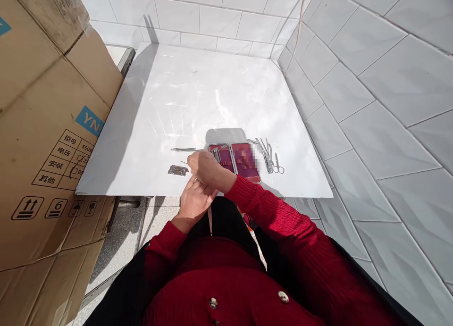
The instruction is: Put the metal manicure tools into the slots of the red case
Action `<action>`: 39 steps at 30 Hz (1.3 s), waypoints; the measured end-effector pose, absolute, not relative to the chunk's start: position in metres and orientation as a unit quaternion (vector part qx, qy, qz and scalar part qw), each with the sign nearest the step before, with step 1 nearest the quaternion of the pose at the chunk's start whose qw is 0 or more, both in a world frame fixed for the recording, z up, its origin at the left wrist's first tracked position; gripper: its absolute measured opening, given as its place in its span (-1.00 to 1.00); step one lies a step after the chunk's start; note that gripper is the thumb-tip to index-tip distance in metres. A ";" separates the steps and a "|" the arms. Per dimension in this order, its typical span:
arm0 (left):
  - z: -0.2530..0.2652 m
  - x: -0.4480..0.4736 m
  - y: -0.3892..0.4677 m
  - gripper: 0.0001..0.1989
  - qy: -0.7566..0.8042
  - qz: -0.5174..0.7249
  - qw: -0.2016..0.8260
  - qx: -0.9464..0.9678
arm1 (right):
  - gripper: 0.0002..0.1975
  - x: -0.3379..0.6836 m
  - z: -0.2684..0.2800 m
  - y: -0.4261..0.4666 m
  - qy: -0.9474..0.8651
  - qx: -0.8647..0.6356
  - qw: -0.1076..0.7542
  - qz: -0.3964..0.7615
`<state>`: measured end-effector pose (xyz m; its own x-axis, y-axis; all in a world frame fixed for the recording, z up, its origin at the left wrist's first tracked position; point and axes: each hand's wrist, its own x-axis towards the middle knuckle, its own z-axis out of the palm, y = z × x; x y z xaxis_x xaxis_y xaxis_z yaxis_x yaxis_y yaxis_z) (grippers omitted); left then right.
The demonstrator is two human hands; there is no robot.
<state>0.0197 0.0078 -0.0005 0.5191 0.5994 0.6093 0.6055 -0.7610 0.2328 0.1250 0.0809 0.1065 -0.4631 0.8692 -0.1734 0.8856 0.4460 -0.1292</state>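
Grip of right hand (204,167) curls against left hand (197,199); whether either clasps anything, I cannot tell

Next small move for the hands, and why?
Probably lift the right hand slightly: it covers part of the left hand, and its wrist blocks some of the open case, so whatever lies between the hands can't be seen.

"What's worn up top?"
"A red knit top (198,279), long ribbed sleeves (283,213), round shiny buttons (213,303) at five and six o'clock."
"Anything black?"
"Legwear (235,227) at six, and outer cloth (116,288) past seven."
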 end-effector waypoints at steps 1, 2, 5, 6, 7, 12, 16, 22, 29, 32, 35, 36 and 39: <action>0.001 0.020 0.008 -0.77 -0.345 -0.344 0.003 -0.873 | -0.76 0.129 0.107 0.082 0.845 0.525 0.025 -0.101; 0.002 0.020 0.008 -0.78 -0.346 -0.341 0.004 -0.874 | -0.77 0.135 0.108 0.083 0.837 0.536 0.004 -0.106; 0.004 0.020 0.008 -0.77 -0.346 -0.335 0.002 -0.876 | -0.84 0.162 0.109 0.087 0.794 0.582 -0.083 -0.159; 0.005 0.020 0.008 -0.77 -0.346 -0.333 -0.001 -0.877 | -0.86 0.174 0.108 0.087 0.771 0.597 -0.119 -0.188; 0.005 0.020 0.008 -0.77 -0.344 -0.333 -0.002 -0.878 | -0.85 0.186 0.107 0.088 0.744 0.610 -0.158 -0.221; 0.005 0.019 0.009 -0.79 -0.331 -0.359 0.012 -0.873 | -0.33 0.237 0.095 0.082 0.612 0.627 -0.314 -0.366; 0.006 0.019 0.010 -0.78 -0.321 -0.372 0.003 -0.871 | -0.34 0.250 0.091 0.077 0.590 0.627 -0.337 -0.381; 0.007 0.018 0.010 -0.75 -0.325 -0.365 -0.014 -0.873 | -0.42 0.238 0.089 0.082 0.619 0.630 -0.316 -0.345; 0.010 0.020 0.009 -0.81 -0.325 -0.367 0.002 -0.872 | -0.48 0.238 0.088 0.087 0.651 0.650 -0.277 -0.278; 0.011 0.020 0.009 -0.81 -0.319 -0.374 0.006 -0.871 | -0.47 0.239 0.089 0.087 0.648 0.655 -0.275 -0.274; 0.012 0.020 0.010 -0.82 -0.319 -0.374 0.009 -0.871 | -0.47 0.239 0.089 0.086 0.653 0.653 -0.271 -0.272; 0.012 0.020 0.010 -0.82 -0.321 -0.373 0.009 -0.871 | -0.46 0.238 0.089 0.086 0.655 0.652 -0.270 -0.271; 0.012 0.020 0.010 -0.82 -0.324 -0.369 0.008 -0.871 | -0.44 0.237 0.088 0.085 0.656 0.652 -0.270 -0.269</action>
<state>0.0201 0.0096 0.0116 0.5190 0.5576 0.6479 0.5701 -0.7905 0.2238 0.2367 0.0848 0.0880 -0.0044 1.0000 0.0041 0.7091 0.0060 -0.7050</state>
